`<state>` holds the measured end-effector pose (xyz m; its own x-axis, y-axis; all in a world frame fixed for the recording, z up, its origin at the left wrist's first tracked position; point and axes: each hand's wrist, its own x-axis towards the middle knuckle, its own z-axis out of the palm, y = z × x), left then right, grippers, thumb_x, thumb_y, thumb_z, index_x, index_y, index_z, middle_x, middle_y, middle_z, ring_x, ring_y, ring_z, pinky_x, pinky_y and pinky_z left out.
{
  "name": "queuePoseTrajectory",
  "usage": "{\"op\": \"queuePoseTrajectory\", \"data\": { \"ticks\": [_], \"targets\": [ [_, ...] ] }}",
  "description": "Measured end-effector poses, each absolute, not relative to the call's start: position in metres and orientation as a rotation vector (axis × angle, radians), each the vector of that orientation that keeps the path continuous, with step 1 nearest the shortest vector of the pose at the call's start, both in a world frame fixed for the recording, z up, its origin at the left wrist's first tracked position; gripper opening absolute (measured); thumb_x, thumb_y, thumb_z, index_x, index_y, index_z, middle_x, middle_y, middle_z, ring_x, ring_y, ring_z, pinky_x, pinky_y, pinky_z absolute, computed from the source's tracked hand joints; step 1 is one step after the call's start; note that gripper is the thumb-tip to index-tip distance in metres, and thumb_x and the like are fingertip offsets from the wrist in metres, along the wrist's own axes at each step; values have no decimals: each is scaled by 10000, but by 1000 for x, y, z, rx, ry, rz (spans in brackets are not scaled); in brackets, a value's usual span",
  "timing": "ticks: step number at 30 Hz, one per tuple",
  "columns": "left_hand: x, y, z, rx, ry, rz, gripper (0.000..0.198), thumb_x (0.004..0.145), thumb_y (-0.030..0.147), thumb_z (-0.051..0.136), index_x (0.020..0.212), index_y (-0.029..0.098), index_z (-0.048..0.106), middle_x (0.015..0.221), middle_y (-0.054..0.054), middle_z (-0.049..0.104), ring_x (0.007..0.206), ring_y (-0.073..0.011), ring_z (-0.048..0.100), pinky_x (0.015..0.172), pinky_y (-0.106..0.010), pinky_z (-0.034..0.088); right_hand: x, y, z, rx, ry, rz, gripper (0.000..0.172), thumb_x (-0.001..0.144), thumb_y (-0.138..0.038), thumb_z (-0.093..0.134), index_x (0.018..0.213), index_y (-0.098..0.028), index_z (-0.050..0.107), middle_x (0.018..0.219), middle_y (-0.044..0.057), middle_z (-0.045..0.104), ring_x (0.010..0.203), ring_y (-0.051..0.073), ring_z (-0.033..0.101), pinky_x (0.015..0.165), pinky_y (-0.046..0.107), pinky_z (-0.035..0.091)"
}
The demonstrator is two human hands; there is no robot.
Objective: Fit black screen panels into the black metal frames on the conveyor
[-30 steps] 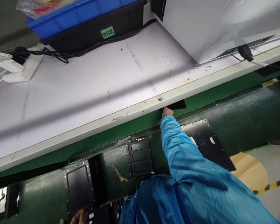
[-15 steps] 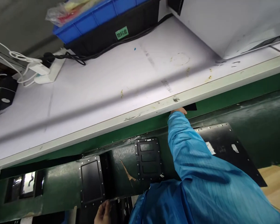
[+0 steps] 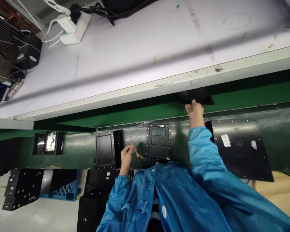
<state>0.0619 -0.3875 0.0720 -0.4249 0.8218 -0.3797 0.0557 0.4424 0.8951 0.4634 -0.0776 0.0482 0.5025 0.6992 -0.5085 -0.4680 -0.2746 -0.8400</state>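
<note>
My left hand (image 3: 127, 157) is closed in a pinch over the green bench, its fingertips by a torn brown strip (image 3: 139, 155). What it pinches, if anything, is too small to make out. Under the white shelf's edge, my right hand (image 3: 195, 112) has its fingers curled together. It is at the near edge of a dark flat piece (image 3: 205, 99) lying in shadow, and I cannot tell whether it grips that piece. Between the hands lies a black plate with three rectangular recesses (image 3: 159, 141). A black framed box (image 3: 104, 149) stands left of my left hand.
A black panel with white labels (image 3: 239, 145) lies right of my right forearm, by a round wooden seat (image 3: 277, 190). The white shelf (image 3: 125, 67) overhangs the green bench (image 3: 76, 151). A power strip (image 3: 76, 30) with cables sits on the shelf. Black cases and a blue crate (image 3: 65, 190) are at lower left.
My right hand has come partly out from beneath the shelf edge. My left hand has risen from the bench's front edge to the brown strip. The view has tilted downward and shifted left.
</note>
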Motion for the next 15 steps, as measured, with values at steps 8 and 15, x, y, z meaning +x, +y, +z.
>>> {"op": "queuePoseTrajectory", "data": {
  "ticks": [8, 15],
  "targets": [
    [160, -350, 79, 473, 958, 1061, 531, 778, 520, 893, 1103, 127, 745, 1255, -186, 767, 1298, -342, 684, 1121, -497, 517, 348, -326, 53, -1173, -369, 1643, 563, 651, -464, 997, 694, -238, 482, 711, 2, 640, 694, 169, 670, 684, 309, 623],
    [149, -391, 70, 364, 1133, 1171, 603, 635, 347, 970, 1149, 127, 744, 1132, -134, 802, 1137, -306, 748, 1059, -453, 554, 358, -391, 60, -1529, -1202, 1644, 559, 746, -766, 793, 666, -237, 631, 681, 53, 685, 727, 259, 691, 734, 387, 565]
  ]
}}
